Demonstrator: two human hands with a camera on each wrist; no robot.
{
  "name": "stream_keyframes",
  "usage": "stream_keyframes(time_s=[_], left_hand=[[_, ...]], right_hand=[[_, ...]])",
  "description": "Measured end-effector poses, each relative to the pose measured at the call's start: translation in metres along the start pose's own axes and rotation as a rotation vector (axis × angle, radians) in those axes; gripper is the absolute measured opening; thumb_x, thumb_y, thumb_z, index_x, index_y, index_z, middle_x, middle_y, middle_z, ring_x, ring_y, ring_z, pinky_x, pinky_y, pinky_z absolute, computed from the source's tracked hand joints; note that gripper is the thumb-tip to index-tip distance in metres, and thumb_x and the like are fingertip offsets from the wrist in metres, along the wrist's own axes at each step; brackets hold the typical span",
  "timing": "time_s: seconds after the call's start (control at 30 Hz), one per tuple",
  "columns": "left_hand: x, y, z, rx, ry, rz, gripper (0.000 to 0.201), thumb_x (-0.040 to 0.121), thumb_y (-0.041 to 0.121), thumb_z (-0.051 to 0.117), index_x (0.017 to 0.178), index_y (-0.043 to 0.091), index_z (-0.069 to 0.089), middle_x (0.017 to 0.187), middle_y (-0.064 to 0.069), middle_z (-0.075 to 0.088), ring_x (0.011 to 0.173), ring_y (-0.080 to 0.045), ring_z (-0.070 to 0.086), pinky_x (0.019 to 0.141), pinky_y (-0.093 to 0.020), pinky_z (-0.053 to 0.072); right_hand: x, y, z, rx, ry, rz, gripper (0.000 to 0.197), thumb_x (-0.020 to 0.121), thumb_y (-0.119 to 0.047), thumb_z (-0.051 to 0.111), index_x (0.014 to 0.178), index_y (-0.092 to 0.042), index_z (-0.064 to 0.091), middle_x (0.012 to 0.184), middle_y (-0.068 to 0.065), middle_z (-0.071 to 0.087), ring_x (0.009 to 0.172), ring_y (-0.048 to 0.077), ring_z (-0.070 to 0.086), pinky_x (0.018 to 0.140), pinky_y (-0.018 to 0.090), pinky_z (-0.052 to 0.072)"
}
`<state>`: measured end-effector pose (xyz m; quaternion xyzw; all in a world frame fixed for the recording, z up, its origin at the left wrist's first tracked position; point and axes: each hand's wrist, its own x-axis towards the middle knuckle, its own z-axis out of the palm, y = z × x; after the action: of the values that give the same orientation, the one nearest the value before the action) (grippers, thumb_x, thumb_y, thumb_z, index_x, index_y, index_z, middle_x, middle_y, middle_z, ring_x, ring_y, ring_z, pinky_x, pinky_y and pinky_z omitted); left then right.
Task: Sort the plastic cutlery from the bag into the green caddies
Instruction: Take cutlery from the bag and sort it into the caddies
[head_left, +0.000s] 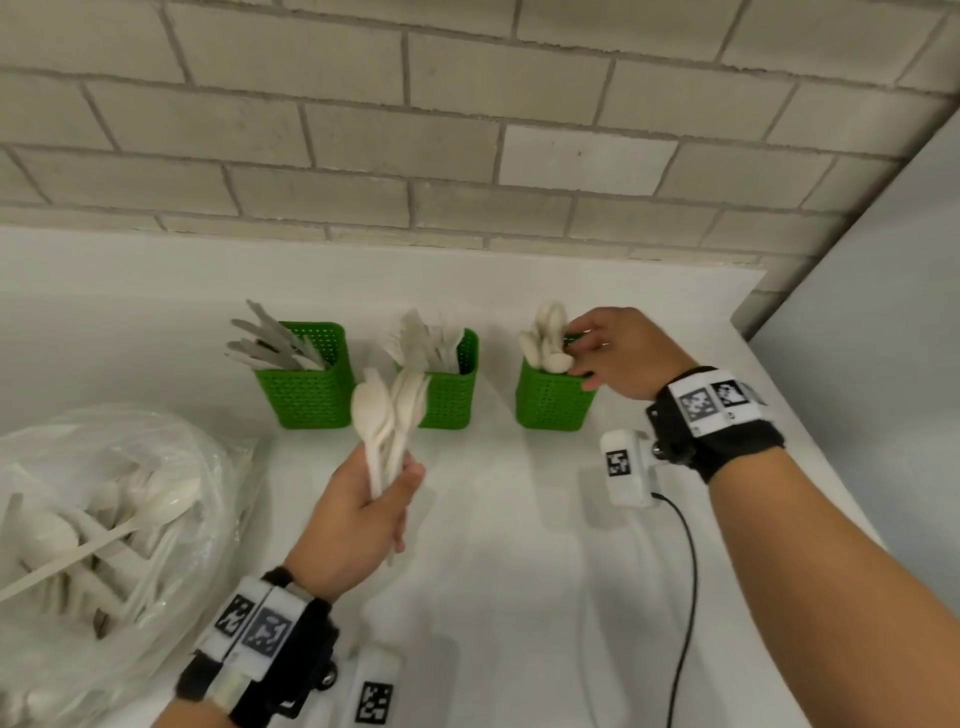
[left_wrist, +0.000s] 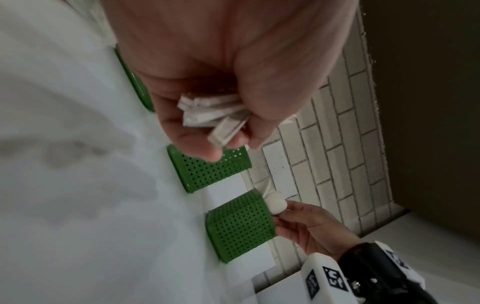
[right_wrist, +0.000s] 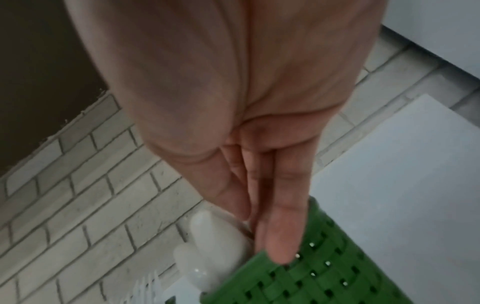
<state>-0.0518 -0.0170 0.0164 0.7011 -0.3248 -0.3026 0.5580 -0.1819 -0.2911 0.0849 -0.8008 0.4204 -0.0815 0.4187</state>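
Observation:
Three green caddies stand in a row on the white counter. The left caddy (head_left: 306, 387) holds knives, the middle caddy (head_left: 451, 395) forks, the right caddy (head_left: 551, 400) spoons (head_left: 545, 338). My left hand (head_left: 363, 512) grips a bundle of white spoons (head_left: 387, 410) by the handles, bowls up, in front of the middle caddy; the handle ends (left_wrist: 207, 113) show in the left wrist view. My right hand (head_left: 608, 353) is at the right caddy's (right_wrist: 311, 277) rim, its straight fingers (right_wrist: 275, 226) touching the spoons (right_wrist: 213, 242) that stand in it.
A clear plastic bag (head_left: 104, 519) with more white cutlery lies at the left on the counter (head_left: 493, 545). A brick wall (head_left: 467, 130) runs behind the caddies, and a pale panel (head_left: 883, 312) closes the right side. A black cable (head_left: 685, 597) hangs from the right wrist camera.

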Motion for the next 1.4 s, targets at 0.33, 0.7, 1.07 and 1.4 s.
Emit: stream_keyframes(time_s=[0.33, 0.7, 1.07, 1.4], left_hand=[[0.000, 0.017, 0.014, -0.173, -0.108, 0.004, 0.013, 0.097, 0.026, 0.055, 0.089, 0.017, 0.052, 0.062, -0.001, 0.045, 0.049, -0.015, 0.044, 0.045, -0.028, 0.041], [-0.009, 0.021, 0.003, -0.436, -0.247, -0.103, 0.033, 0.096, 0.033, 0.047, 0.112, 0.007, 0.062, 0.073, -0.004, 0.061, 0.045, -0.018, 0.051, 0.043, -0.027, 0.044], [-0.015, 0.014, -0.008, -0.343, -0.143, -0.060, 0.022, 0.101, 0.021, 0.046, 0.109, 0.005, 0.059, 0.078, -0.007, 0.068, 0.049, -0.021, 0.056, 0.044, -0.030, 0.047], [-0.017, 0.012, -0.015, -0.301, -0.077, -0.055, 0.022, 0.102, 0.020, 0.044, 0.119, 0.009, 0.054, 0.089, -0.010, 0.072, 0.057, -0.027, 0.065, 0.045, -0.032, 0.051]], right_hand=[[-0.071, -0.052, 0.054, 0.065, -0.067, -0.313, 0.028, 0.081, -0.046, 0.071, 0.100, -0.026, 0.068, 0.084, -0.002, 0.070, 0.072, 0.009, 0.066, 0.064, 0.021, 0.051], [-0.070, -0.048, 0.098, 0.448, -0.251, -0.260, 0.037, 0.073, -0.032, 0.075, 0.097, -0.006, 0.065, 0.083, 0.007, 0.068, 0.069, 0.014, 0.062, 0.054, 0.026, 0.046], [-0.069, -0.053, 0.111, 0.594, -0.317, -0.238, 0.014, 0.092, -0.003, 0.060, 0.103, 0.004, 0.064, 0.074, 0.008, 0.068, 0.061, 0.012, 0.063, 0.056, 0.021, 0.053], [-0.068, -0.062, 0.117, 0.624, -0.208, -0.147, 0.014, 0.094, 0.001, 0.055, 0.090, -0.001, 0.068, 0.072, 0.011, 0.070, 0.055, 0.013, 0.063, 0.054, 0.024, 0.056]])
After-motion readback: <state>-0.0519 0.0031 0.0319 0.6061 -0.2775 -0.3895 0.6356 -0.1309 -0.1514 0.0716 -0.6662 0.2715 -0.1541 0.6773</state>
